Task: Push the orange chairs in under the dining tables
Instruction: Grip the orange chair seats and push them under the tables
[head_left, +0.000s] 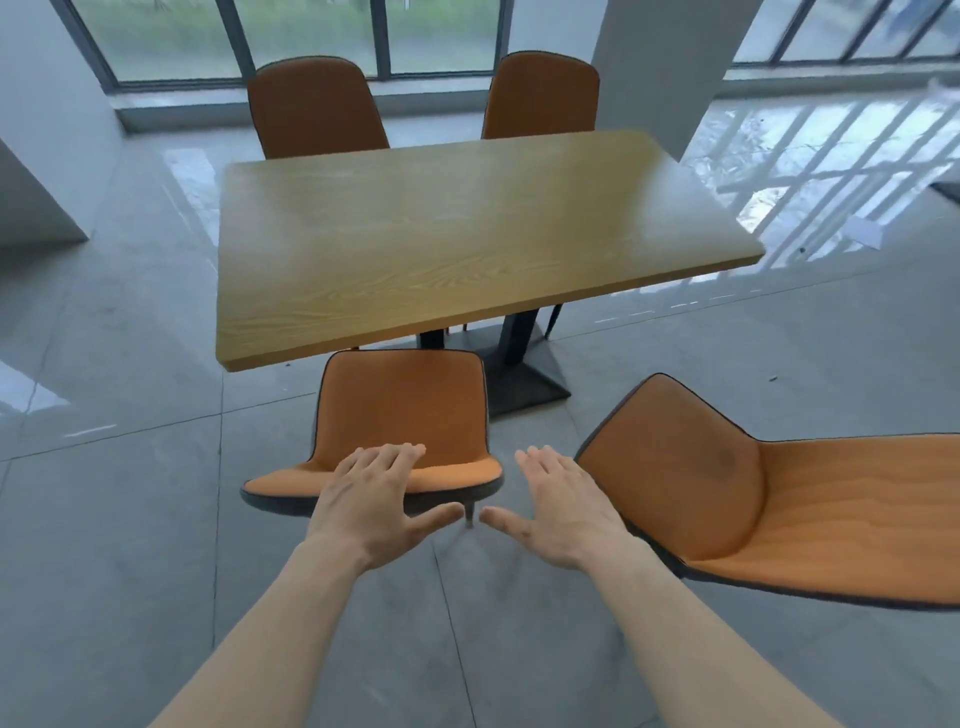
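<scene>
Head view: two far chairs (317, 104) sit tucked at the desk (457, 228); both hands (374, 499) spread flat, empty, over the near chair (405, 405), still out; another (727, 483) waits right.

Four orange chairs with dark edging surround one wooden dining table (467, 239). Two far chairs (317, 106) (543, 96) stand upright at its far edge. The near-left chair (402, 415) stands partly under the near edge. The near-right chair (753, 493) stands apart, angled away.
</scene>
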